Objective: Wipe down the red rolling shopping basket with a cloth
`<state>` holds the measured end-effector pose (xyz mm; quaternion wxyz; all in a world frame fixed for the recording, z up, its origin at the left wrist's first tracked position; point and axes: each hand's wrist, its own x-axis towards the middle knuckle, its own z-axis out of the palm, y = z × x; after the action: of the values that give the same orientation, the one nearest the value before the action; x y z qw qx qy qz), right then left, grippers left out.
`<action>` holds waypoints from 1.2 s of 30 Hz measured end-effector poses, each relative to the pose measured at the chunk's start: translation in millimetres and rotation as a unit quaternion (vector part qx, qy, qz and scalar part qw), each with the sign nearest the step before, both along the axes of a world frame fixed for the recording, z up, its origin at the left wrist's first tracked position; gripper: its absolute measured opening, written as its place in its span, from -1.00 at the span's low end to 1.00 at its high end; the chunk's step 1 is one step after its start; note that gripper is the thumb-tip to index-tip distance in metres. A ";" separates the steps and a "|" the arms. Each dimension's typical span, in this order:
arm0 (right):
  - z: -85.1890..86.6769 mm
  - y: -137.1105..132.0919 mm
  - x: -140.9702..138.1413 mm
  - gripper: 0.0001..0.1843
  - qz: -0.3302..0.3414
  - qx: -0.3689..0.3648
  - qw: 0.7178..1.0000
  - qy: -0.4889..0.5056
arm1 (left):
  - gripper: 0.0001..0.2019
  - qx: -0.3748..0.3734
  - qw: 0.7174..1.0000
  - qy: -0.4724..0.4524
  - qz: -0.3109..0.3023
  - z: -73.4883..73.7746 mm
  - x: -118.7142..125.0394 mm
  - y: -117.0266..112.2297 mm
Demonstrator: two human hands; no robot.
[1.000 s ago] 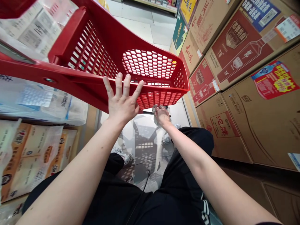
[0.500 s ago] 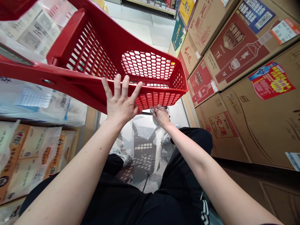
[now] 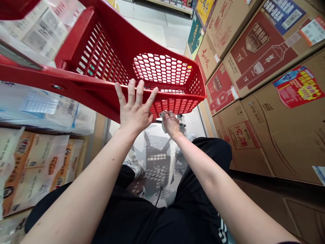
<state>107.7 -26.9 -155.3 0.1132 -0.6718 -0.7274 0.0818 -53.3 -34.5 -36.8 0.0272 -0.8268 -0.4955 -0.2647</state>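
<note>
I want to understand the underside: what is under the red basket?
Below the red basket, metallic parts, perhaps a wheel, show beside the right hand, above pale floor. The basket and hand cover the rest; what that hand touches is unclear.

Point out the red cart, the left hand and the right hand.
Red cart (image 3: 119,40): head view, solid part of the far side wall.
Left hand (image 3: 134,111): head view, back of the hand.
Right hand (image 3: 171,124): head view, back of the hand.
</note>
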 end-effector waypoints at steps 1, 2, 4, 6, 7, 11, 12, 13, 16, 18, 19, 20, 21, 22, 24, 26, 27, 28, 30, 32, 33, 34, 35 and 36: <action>-0.8 -3.3 2.8 -0.54 0.014 0.001 1.000 0.002 | -0.09 0.000 1.000 -0.002 0.003 -0.3 0.2 0.2; -1.4 -6.5 6.2 -0.56 0.031 -0.005 1.000 0.001 | -0.09 -0.001 1.000 -0.003 0.004 -0.5 0.3 0.3; -1.4 -10.9 13.1 -0.61 0.048 -0.029 0.998 -0.001 | -0.10 -0.004 1.000 -0.008 0.003 -0.5 0.4 0.5; -0.1 -11.1 18.3 -0.63 0.020 -0.033 0.999 0.007 | -0.10 -0.008 1.000 -0.013 0.000 0.0 0.3 0.4; 1.1 -9.5 19.6 -0.62 -0.005 -0.021 1.000 0.017 | -0.10 -0.010 1.000 -0.015 -0.001 0.5 0.2 0.2; 5.3 1.3 16.3 -0.60 -0.044 0.032 0.998 0.040 | -0.10 -0.021 1.000 -0.022 -0.006 3.1 -0.4 -0.4; 5.3 2.6 14.3 -0.60 -0.037 0.028 0.998 0.036 | -0.09 -0.026 0.999 -0.021 -0.006 3.6 -0.5 -0.4; 4.9 2.5 12.4 -0.60 -0.027 0.018 0.999 0.030 | -0.09 -0.030 0.999 -0.020 -0.007 4.0 -0.5 -0.2; 3.0 -5.5 9.1 -0.60 0.007 -0.021 1.000 0.012 | -0.07 -0.031 0.999 -0.013 -0.004 4.1 -0.4 0.6; 4.6 -13.1 9.5 -0.61 0.021 -0.030 0.999 0.013 | -0.06 -0.028 1.000 -0.006 0.000 3.5 -0.6 1.2; 6.9 -15.9 10.1 -0.61 0.020 -0.024 0.999 0.016 | -0.05 -0.026 1.000 -0.002 0.001 3.0 -0.7 1.5; 10.2 -17.4 10.8 -0.59 0.017 -0.011 1.000 0.018 | -0.05 -0.025 1.000 0.002 0.001 2.6 -1.0 1.7; 14.0 -17.4 11.3 -0.58 0.013 0.007 1.000 0.018 | -0.04 -0.024 1.000 0.006 0.000 2.0 -1.2 2.0; 18.0 -16.0 11.4 -0.57 0.009 0.024 1.000 0.014 | -0.03 -0.023 1.000 0.009 0.001 1.4 -1.3 2.3; 24.4 -10.1 10.1 -0.56 0.006 0.043 0.999 -0.010 | -0.04 -0.019 1.000 0.013 0.002 0.2 -1.1 2.9; 27.2 -3.2 6.9 -0.57 0.007 0.040 0.998 -0.041 | -0.09 -0.012 1.000 0.014 0.008 -0.8 0.0 3.4; 27.4 -0.3 4.8 -0.57 0.006 0.036 0.998 -0.053 | -0.12 -0.008 1.000 0.015 0.011 -1.1 0.8 3.6; 27.0 2.0 2.6 -0.56 0.003 0.032 0.998 -0.060 | -0.15 -0.004 1.000 0.015 0.014 -1.3 1.8 3.5; 26.2 4.6 -0.8 -0.57 -0.008 0.024 0.998 -0.058 | -0.18 0.006 1.000 0.016 0.022 -0.7 3.6 2.6; 26.2 4.6 -1.3 -0.58 -0.022 0.018 0.999 -0.043 | -0.17 0.009 0.999 0.017 0.025 0.7 4.9 0.6; 26.6 3.5 0.1 -0.58 -0.027 0.019 0.999 -0.033 | -0.16 0.007 1.000 0.016 0.024 1.5 5.2 -0.6; 27.0 1.7 2.5 -0.58 -0.030 0.021 0.999 -0.024 | -0.15 0.004 1.000 0.012 0.020 2.3 5.4 -1.7; 27.5 -0.7 5.8 -0.59 -0.033 0.023 0.999 -0.016 | -0.13 -0.001 1.000 0.005 0.015 3.0 5.4 -2.8; 28.0 -3.6 9.6 -0.60 -0.038 0.023 0.999 -0.008 | -0.12 -0.003 1.000 -0.005 0.010 3.4 5.4 -3.5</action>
<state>117.3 -30.5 -127.3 0.1258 -0.6968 -0.7040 0.0552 -48.0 -38.0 -33.3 0.0245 -0.8208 -0.5044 -0.2669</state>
